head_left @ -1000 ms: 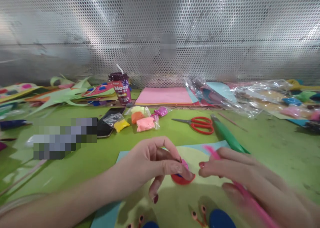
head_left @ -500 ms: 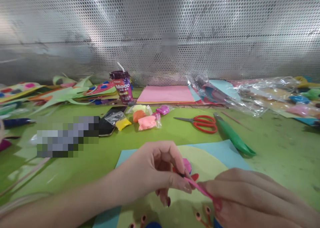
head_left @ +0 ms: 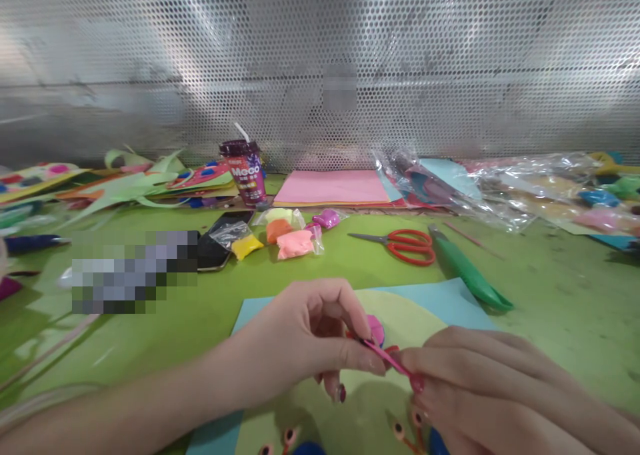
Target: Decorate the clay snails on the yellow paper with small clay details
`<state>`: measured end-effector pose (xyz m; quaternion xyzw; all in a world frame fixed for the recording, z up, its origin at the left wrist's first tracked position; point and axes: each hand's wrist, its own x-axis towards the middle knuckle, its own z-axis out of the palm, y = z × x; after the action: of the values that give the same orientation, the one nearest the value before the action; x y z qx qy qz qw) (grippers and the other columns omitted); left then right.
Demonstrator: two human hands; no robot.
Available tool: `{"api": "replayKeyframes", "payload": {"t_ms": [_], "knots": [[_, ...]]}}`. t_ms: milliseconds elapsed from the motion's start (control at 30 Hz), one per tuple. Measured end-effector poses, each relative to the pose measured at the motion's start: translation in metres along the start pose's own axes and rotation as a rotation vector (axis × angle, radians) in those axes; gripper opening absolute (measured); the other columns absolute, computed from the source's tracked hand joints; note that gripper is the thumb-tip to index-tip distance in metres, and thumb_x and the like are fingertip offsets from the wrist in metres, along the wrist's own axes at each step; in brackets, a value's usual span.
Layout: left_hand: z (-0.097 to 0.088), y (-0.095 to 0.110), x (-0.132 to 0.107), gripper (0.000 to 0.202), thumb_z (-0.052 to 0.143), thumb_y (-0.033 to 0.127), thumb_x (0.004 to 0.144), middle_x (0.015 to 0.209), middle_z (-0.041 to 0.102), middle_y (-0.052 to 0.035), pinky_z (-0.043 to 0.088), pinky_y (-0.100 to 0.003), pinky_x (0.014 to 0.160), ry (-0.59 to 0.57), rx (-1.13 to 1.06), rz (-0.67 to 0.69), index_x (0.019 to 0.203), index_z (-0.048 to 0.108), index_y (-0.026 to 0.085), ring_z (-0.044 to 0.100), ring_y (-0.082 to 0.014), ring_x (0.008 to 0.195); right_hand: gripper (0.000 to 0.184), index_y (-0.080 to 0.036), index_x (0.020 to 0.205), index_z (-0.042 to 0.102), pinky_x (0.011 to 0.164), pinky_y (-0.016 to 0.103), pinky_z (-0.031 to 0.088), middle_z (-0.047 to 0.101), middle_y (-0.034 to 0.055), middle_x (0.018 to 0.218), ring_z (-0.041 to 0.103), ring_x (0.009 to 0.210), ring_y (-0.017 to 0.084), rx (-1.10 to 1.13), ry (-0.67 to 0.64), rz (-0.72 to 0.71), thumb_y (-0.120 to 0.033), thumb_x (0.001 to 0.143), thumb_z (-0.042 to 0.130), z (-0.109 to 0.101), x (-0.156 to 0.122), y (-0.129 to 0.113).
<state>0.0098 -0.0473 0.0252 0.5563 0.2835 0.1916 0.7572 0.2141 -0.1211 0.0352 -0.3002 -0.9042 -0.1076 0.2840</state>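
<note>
A thin pink strip of what looks like modelling clay stretches between my two hands. My left hand pinches its upper left end between thumb and forefinger. The fingers of my right hand are closed on its lower right end, where a pink lump shows. Below them lies a pale yellow round shape on a light blue sheet. A pink and blue round piece and a red bit sit on it, partly behind my left hand. Near the bottom edge are blue pieces and small eye-like stalks.
Red-handled scissors and a green tool lie beyond the sheet. Bagged clay packets sit beside a dark phone. A purple drink cup, pink paper and plastic wrapping line the perforated metal wall.
My right hand has moved slightly up and left, closer to my left hand. The pink strip between them has shifted with it; my left hand has barely moved.
</note>
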Motion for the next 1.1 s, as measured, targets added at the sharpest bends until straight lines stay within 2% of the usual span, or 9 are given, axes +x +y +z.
{"api": "replayKeyframes", "payload": {"t_ms": [133, 333, 433, 533, 733, 900, 1000, 1100], "knots": [[-0.0007, 0.0001, -0.0011, 0.017, 0.069, 0.015, 0.066, 0.058, 0.058, 0.0067, 0.046, -0.009, 0.042, 0.006, 0.047, 0.023, 0.067, 0.053, 0.015, 0.050, -0.0018, 0.044, 0.010, -0.021, 0.091, 0.059, 0.077, 0.006, 0.048, 0.068, -0.0055, 0.087, 0.064, 0.076, 0.008, 0.023, -0.023, 0.005, -0.020, 0.082, 0.055, -0.0009, 0.0019, 0.0010], [-0.0014, -0.0004, -0.0006, 0.017, 0.070, 0.019, 0.066, 0.059, 0.059, 0.0060, 0.046, -0.010, 0.043, 0.011, 0.056, 0.020, 0.070, 0.054, 0.015, 0.050, -0.0020, 0.044, 0.016, -0.019, 0.094, 0.058, 0.081, 0.010, 0.047, 0.066, -0.0028, 0.091, 0.062, 0.080, 0.009, -0.056, -0.013, -0.020, -0.020, 0.078, 0.060, -0.0021, -0.0007, -0.0006], [-0.0023, -0.0007, -0.0003, 0.018, 0.070, 0.022, 0.066, 0.060, 0.059, 0.0059, 0.046, -0.011, 0.043, 0.016, 0.070, 0.014, 0.072, 0.055, 0.015, 0.050, -0.0020, 0.042, 0.008, -0.018, 0.088, 0.056, 0.071, 0.016, 0.052, 0.067, 0.0001, 0.085, 0.063, 0.075, 0.011, -0.044, 0.019, -0.007, -0.016, 0.082, 0.053, -0.0010, 0.0014, -0.0031], [-0.0025, -0.0002, -0.0008, 0.019, 0.070, 0.024, 0.067, 0.062, 0.061, 0.0049, 0.046, -0.011, 0.043, 0.022, 0.087, 0.010, 0.072, 0.054, 0.015, 0.051, -0.0021, 0.043, 0.009, -0.018, 0.083, 0.054, 0.061, 0.023, 0.054, 0.067, 0.0023, 0.077, 0.063, 0.068, 0.013, -0.028, 0.049, 0.014, -0.011, 0.084, 0.047, 0.0023, 0.0044, -0.0059], [-0.0026, 0.0011, -0.0008, 0.016, 0.068, 0.025, 0.069, 0.064, 0.063, 0.0024, 0.046, -0.013, 0.045, 0.040, 0.109, 0.000, 0.073, 0.056, 0.015, 0.051, -0.0028, 0.043, 0.008, -0.018, 0.085, 0.052, 0.054, 0.024, 0.054, 0.067, 0.0035, 0.073, 0.063, 0.062, 0.015, 0.009, 0.089, 0.021, -0.012, 0.081, 0.049, 0.0060, 0.0058, -0.0059], [-0.0053, 0.0006, 0.0009, 0.016, 0.065, 0.028, 0.072, 0.066, 0.064, 0.0016, 0.045, -0.015, 0.045, 0.038, 0.129, 0.009, 0.076, 0.057, 0.015, 0.052, -0.0038, 0.042, 0.020, -0.019, 0.093, 0.051, 0.056, 0.024, 0.055, 0.068, 0.0028, 0.078, 0.064, 0.063, 0.015, 0.002, 0.062, 0.101, -0.006, 0.077, 0.051, 0.0017, 0.0087, -0.0063], [-0.0063, 0.0008, 0.0018, 0.016, 0.064, 0.030, 0.073, 0.073, 0.066, 0.0003, 0.044, -0.016, 0.046, 0.029, 0.142, 0.020, 0.079, 0.058, 0.016, 0.053, -0.0036, 0.042, 0.018, -0.017, 0.092, 0.051, 0.055, 0.023, 0.055, 0.067, 0.0032, 0.074, 0.063, 0.061, 0.014, 0.024, 0.091, 0.059, -0.008, 0.077, 0.050, 0.0036, 0.0087, -0.0046], [-0.0068, 0.0005, 0.0022, 0.016, 0.062, 0.031, 0.074, 0.079, 0.067, -0.0009, 0.043, -0.016, 0.046, 0.027, 0.159, 0.028, 0.082, 0.060, 0.017, 0.053, -0.0037, 0.043, 0.022, -0.016, 0.096, 0.050, 0.058, 0.022, 0.054, 0.067, 0.0038, 0.078, 0.063, 0.068, 0.014, 0.041, 0.126, 0.055, -0.006, 0.077, 0.049, 0.0053, 0.0078, -0.0037]]}}
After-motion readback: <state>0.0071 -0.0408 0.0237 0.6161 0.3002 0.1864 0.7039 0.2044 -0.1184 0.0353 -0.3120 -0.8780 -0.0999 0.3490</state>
